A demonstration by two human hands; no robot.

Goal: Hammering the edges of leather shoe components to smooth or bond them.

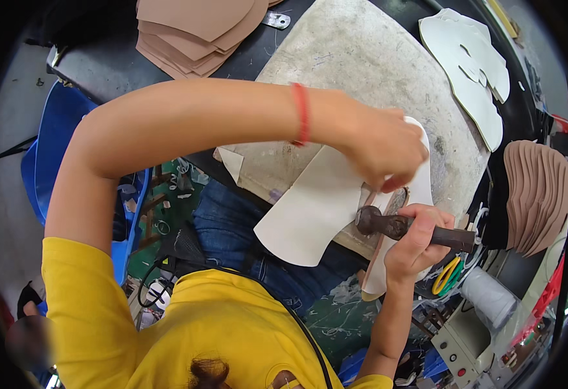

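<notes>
A white leather-like cut piece [313, 204] with curved edges lies on a pale, worn board [342, 52] and hangs over its near edge. My left hand [387, 149], slightly blurred, reaches across from the left, its fingers bent down and closed at the piece's inner edge. Their tips are partly hidden. My right hand [417, 243] grips a dark hammer [387, 223] close to its head, which hovers by the same edge. A brownish strip shows along the opening between the piece's two sides.
Brown cut pieces [199, 29] are stacked at the far left, and more brown pieces [536, 194] lean at the right. White cut pieces [465, 71] lie at the far right. Scissors with yellow and green handles [449, 277], a thread spool [488, 295] and a control box [459, 350] are at lower right.
</notes>
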